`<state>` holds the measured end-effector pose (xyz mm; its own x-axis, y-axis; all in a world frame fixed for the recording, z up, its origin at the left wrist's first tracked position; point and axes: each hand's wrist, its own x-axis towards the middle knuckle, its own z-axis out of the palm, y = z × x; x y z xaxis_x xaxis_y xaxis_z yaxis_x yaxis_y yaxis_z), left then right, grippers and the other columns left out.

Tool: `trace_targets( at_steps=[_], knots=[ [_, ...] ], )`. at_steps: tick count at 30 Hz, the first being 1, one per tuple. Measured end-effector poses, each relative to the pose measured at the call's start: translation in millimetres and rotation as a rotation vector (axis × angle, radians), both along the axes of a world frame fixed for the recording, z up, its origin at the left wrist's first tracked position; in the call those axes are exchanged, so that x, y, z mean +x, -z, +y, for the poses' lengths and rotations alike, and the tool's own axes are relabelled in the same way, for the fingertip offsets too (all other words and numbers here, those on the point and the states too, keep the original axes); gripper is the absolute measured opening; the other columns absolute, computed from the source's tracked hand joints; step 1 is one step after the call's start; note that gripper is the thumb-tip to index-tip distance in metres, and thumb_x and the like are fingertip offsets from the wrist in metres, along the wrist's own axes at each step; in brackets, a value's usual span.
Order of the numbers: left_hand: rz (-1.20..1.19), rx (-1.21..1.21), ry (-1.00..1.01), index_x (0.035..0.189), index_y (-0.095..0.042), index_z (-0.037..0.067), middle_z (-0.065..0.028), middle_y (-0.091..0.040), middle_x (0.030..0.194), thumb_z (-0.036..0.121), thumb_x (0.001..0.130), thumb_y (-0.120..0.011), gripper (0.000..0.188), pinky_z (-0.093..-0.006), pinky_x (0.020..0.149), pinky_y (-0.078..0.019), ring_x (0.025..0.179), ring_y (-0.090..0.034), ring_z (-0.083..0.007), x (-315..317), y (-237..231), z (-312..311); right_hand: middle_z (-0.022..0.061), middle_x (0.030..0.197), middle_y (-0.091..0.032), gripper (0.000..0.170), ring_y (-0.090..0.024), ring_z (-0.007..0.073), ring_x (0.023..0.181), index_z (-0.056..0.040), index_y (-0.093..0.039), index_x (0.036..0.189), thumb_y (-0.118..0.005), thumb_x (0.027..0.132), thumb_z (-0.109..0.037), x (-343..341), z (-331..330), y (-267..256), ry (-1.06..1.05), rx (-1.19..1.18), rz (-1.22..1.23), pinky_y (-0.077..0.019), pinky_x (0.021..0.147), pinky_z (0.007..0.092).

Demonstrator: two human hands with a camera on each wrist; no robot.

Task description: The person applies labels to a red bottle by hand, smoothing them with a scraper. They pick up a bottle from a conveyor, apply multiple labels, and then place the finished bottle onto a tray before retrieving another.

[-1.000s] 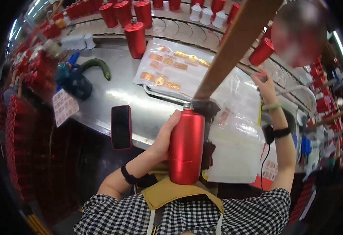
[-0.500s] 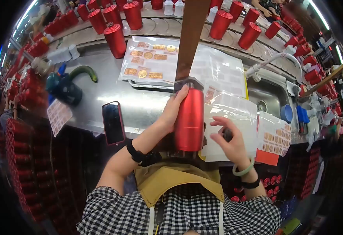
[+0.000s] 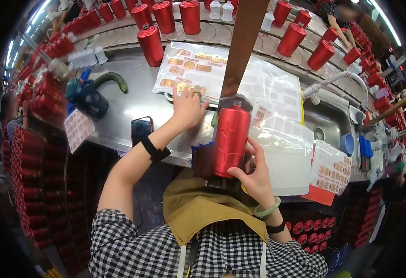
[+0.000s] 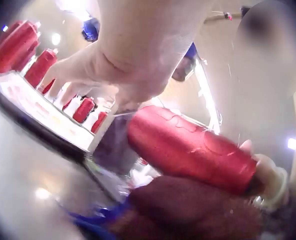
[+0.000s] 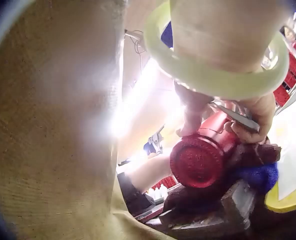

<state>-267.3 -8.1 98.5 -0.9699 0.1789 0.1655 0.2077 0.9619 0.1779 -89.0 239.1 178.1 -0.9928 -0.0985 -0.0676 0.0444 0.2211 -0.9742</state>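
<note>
A red metal bottle [image 3: 232, 141] with raised lines on its side lies tilted on a dark support below the wooden post. My right hand [image 3: 257, 178] holds its lower end, thumb on one side and fingers on the other. A flat grey tool [image 5: 238, 117] is tucked among those same fingers in the right wrist view. My left hand [image 3: 189, 109] is off the bottle, fingers extended over the near edge of a clear sheet of gold stickers [image 3: 191, 65]. In the left wrist view the bottle [image 4: 193, 150] lies just beyond the left hand.
A wooden post [image 3: 242, 46] rises behind the bottle. The phone [image 3: 141, 129], cucumber [image 3: 112, 81] and dark green jug [image 3: 87, 99] are at left. Clear sheets [image 3: 281, 157], a sink [image 3: 326, 127] and blue cup [image 3: 347, 143] lie right. Red bottles [image 3: 150, 45] line the back conveyor.
My left hand has left the bottle and reached to the gold sticker sheet. My right hand came back from the far right sheets and now holds the bottle's lower end. The bottle's raised lines now show.
</note>
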Motion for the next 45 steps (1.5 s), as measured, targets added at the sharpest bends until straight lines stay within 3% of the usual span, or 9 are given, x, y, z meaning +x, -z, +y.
trace_targets(
  at_steps=[7, 10, 18, 25, 27, 28, 35, 40, 45],
  knots=[
    [-0.247, 0.067, 0.137, 0.125, -0.065, -0.002, -0.0257, -0.066, 0.132, 0.029, 0.099, -0.063, 0.04, -0.0612, 0.109, -0.0367, 0.13, -0.058, -0.0375, -29, -7, 23, 0.0088, 0.123, -0.069, 0.093, -0.048, 0.0056, 0.069, -0.0064, -0.041, 0.156, -0.091, 0.078, -0.015, -1, 2, 3, 0.001, -0.023, -0.027, -0.0441, 0.064, 0.023],
    [-0.058, -0.008, 0.262, 0.118, -0.062, 0.001, -0.0208, -0.075, 0.107, 0.01, 0.092, -0.063, 0.028, -0.0518, 0.093, -0.0498, 0.101, -0.072, -0.0389, -62, -11, 17, 0.0085, 0.124, -0.068, 0.092, -0.048, 0.0059, 0.07, -0.0062, -0.041, 0.155, -0.091, 0.078, -0.015, -1, 2, 2, 0.003, -0.031, -0.033, -0.0442, 0.064, 0.0228],
    [0.083, 0.033, 0.532, 0.099, -0.066, 0.001, -0.0179, -0.075, 0.088, 0.005, 0.082, -0.068, 0.018, -0.0508, 0.08, -0.056, 0.09, -0.072, -0.0408, -117, 13, 15, 0.006, 0.122, -0.067, 0.09, -0.048, 0.0044, 0.074, -0.0065, -0.042, 0.155, -0.09, 0.079, -0.014, 1, 3, 4, 0.005, -0.02, -0.024, -0.0438, 0.067, 0.0218],
    [0.081, 0.357, 0.426, 0.1, -0.066, 0.002, -0.0153, -0.071, 0.084, 0.002, 0.082, -0.074, 0.02, -0.0465, 0.074, -0.0538, 0.083, -0.07, -0.0368, -102, -1, 3, 0.0137, 0.13, -0.065, 0.099, -0.062, 0.016, 0.085, -0.0064, -0.038, 0.158, -0.092, 0.076, -0.017, 4, 6, -4, -0.046, 0.028, -0.05, -0.0518, 0.074, 0.0291],
    [0.127, 0.405, 0.412, 0.101, -0.067, 0.001, -0.014, -0.07, 0.084, 0.002, 0.082, -0.076, 0.021, -0.0445, 0.073, -0.0536, 0.081, -0.07, -0.0339, -74, -43, 1, 0.0214, 0.14, -0.057, 0.105, -0.068, 0.0331, 0.106, -0.005, -0.036, 0.159, -0.094, 0.073, -0.02, 9, -5, -9, -0.009, 0.416, 0.374, -0.0568, 0.084, 0.0403],
    [0.176, 0.454, 0.393, 0.102, -0.067, 0.001, -0.0126, -0.069, 0.083, 0.003, 0.083, -0.078, 0.022, -0.0426, 0.073, -0.0534, 0.078, -0.069, -0.031, -67, -52, -1, 0.0251, 0.147, -0.05, 0.112, -0.062, 0.0428, 0.121, -0.0036, -0.034, 0.16, -0.095, 0.067, -0.021, 15, -11, -22, -0.022, 0.394, 0.207, -0.0566, 0.092, 0.0477],
    [0.056, 0.855, 0.17, 0.105, -0.069, -0.004, -0.0087, -0.074, 0.091, 0.006, 0.093, -0.077, 0.018, -0.03, 0.071, -0.0583, 0.075, -0.071, -0.014, -28, -97, -13, 0.0241, 0.139, -0.058, 0.108, -0.07, 0.0309, 0.078, -0.0041, -0.039, 0.159, -0.093, 0.066, -0.016, 3, 4, 16, -0.054, 0.338, 0.199, -0.0598, 0.077, 0.0406],
    [0.093, 0.935, 0.171, 0.13, -0.067, -0.001, -0.0042, -0.073, 0.103, 0.006, 0.095, -0.075, 0.036, -0.0276, 0.08, -0.057, 0.093, -0.069, -0.0107, -5, -101, -22, 0.0264, 0.139, -0.058, 0.101, -0.062, 0.046, 0.12, 0.0017, -0.036, 0.156, -0.09, 0.076, -0.024, 4, -8, 11, -0.009, 0.388, 0.363, -0.0558, 0.094, 0.0484],
    [0.094, 1.059, 0.179, 0.135, -0.064, -0.001, -0.0032, -0.069, 0.106, 0.001, 0.098, -0.07, 0.037, -0.0276, 0.087, -0.0574, 0.097, -0.067, -0.0094, 31, -116, -22, 0.0224, 0.129, -0.06, 0.099, -0.066, 0.0388, 0.107, 0.0028, -0.04, 0.154, -0.091, 0.071, -0.017, 10, -17, 9, 0.064, 0.437, 0.245, -0.0568, 0.085, 0.0442]
  ],
)
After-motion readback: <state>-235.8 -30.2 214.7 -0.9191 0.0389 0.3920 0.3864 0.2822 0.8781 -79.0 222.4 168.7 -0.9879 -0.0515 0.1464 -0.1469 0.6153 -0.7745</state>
